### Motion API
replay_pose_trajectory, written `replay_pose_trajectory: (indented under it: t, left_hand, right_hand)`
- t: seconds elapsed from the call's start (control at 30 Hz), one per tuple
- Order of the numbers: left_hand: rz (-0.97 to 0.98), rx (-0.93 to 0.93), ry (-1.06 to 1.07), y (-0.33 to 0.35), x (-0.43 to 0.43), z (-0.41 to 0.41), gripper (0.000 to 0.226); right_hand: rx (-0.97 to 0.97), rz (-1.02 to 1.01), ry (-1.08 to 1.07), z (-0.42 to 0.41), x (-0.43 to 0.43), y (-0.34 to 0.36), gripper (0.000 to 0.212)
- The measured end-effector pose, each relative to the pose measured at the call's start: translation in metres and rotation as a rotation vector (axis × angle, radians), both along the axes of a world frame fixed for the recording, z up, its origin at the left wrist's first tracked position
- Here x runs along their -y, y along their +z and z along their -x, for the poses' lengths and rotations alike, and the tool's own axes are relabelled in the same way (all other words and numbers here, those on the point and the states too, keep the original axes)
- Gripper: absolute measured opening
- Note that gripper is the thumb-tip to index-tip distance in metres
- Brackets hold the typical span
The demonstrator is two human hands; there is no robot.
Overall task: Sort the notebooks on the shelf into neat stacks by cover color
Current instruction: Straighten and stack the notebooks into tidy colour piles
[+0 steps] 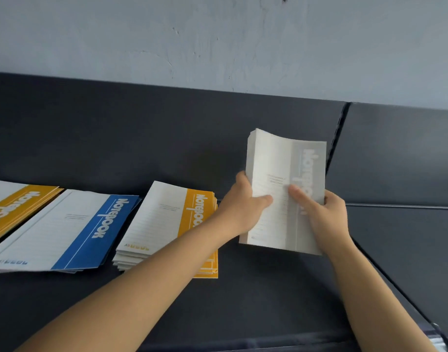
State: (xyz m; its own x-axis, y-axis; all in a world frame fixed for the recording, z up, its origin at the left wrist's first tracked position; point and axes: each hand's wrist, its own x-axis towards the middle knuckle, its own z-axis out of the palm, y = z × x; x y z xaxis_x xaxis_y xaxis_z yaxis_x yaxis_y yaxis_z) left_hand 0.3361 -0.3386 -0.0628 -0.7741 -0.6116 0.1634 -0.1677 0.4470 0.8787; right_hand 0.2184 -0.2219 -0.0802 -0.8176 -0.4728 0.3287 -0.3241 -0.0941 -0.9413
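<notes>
Over the dark shelf (268, 295), gripping a grey notebook stack (276, 158) at both side edges with left hand (243, 209) and right hand (327, 217), thumbs on its cover, held tilted up, right of the flat yellow stack (164, 222), blue stack (65, 232) and second yellow stack (12, 207), pale wall (218, 34) behind.

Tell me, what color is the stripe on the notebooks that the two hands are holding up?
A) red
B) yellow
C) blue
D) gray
D: the gray notebooks gripped between the left hand and the right hand have a pale gray band down the cover, while the blue notebooks and the yellow notebooks lie on the shelf.
</notes>
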Motion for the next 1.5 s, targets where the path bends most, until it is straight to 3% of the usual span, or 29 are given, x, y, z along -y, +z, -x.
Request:
replay_pose_trajectory:
  t: [0.13, 0.2, 0.3, 0.37, 0.43, 0.5, 0.6, 0.7, 0.8, 0.9, 1.0, 1.1, 1.23, 1.33, 1.5]
  left_hand:
    - [-0.120, 0.282, 0.011, -0.008, 0.003, -0.003, 0.063]
    - [0.012, 0.420, 0.015, -0.015, 0.004, -0.004, 0.063]
    - [0.366, 0.349, 0.109, -0.012, 0.007, -0.009, 0.049]
    - [0.543, 0.229, 0.156, -0.007, 0.011, -0.014, 0.043]
    - [0.513, 0.190, 0.132, -0.001, 0.015, -0.019, 0.041]
    - [0.501, 0.237, 0.123, 0.004, 0.019, -0.028, 0.036]
    - [0.684, 0.360, 0.237, 0.020, 0.038, -0.051, 0.037]
    - [0.761, 0.524, 0.388, 0.036, 0.065, -0.089, 0.042]
    - [0.622, 0.688, 0.430, 0.038, 0.083, -0.122, 0.045]
    - [0.276, 0.744, 0.309, 0.026, 0.092, -0.136, 0.043]
    - [-0.047, 0.581, 0.219, 0.012, 0.101, -0.142, 0.034]
    - [-0.178, 0.482, 0.196, 0.005, 0.106, -0.144, 0.027]
    - [-0.354, 0.368, 0.157, -0.001, 0.108, -0.141, 0.042]
    - [-0.469, 0.286, 0.115, -0.003, 0.108, -0.142, 0.055]
    - [-0.629, -0.058, -0.009, 0.005, 0.101, -0.138, 0.037]
  right_hand:
    - [0.072, -0.408, 0.024, 0.005, -0.003, -0.008, 0.035]
    - [0.057, -0.570, -0.026, 0.007, -0.005, -0.011, 0.040]
    - [-0.042, -0.758, -0.144, 0.012, -0.006, -0.015, 0.052]
    - [-0.134, -0.810, -0.195, 0.014, -0.004, -0.019, 0.059]
    - [-0.210, -0.811, -0.240, 0.012, -0.002, -0.019, 0.059]
    - [-0.332, -0.860, -0.312, 0.004, -0.001, -0.013, 0.053]
    - [-0.631, -0.898, -0.465, -0.018, 0.005, 0.011, 0.039]
    - [-0.676, -0.763, -0.328, -0.054, 0.024, 0.035, 0.039]
    - [-0.348, -0.802, 0.022, -0.099, 0.061, 0.046, 0.041]
    - [-0.183, -0.922, 0.150, -0.127, 0.098, 0.039, 0.037]
    - [-0.220, -0.999, 0.130, -0.132, 0.111, 0.027, 0.042]
    - [-0.086, -1.045, 0.168, -0.131, 0.111, 0.025, 0.057]
    - [0.063, -1.022, 0.153, -0.128, 0.107, 0.028, 0.072]
    - [0.255, -0.939, 0.167, -0.127, 0.102, 0.030, 0.084]
    - [0.392, -0.614, 0.242, -0.126, 0.105, 0.031, 0.097]
